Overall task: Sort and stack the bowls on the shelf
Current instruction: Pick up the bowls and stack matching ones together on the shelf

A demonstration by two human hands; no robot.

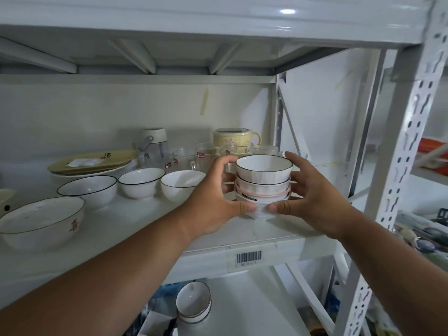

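Both forearms come in from the bottom edge, closest to the camera. Going left to right on the shelf (135, 229): a big bowl (41, 223) with a red character sits at the front left, with a stack of plates (92, 163) behind it. Then 3 dark-rimmed white bowls in a row: bowl 1 (88, 191), bowl 2 (141, 181) and bowl 3 (180, 184), which is partly behind the wrist. Glass mugs (184, 158) and a yellow pot (234, 137) stand along the back. The left hand (213, 197) and right hand (312, 197) each have a grip on the stack (263, 185) of about 4 small bowls, fingers curled round its sides and thumbs pinching the bottom one. The stack is at the shelf's right end; can't tell if it's resting or lifted. A barcode label (248, 258) is on the front edge.
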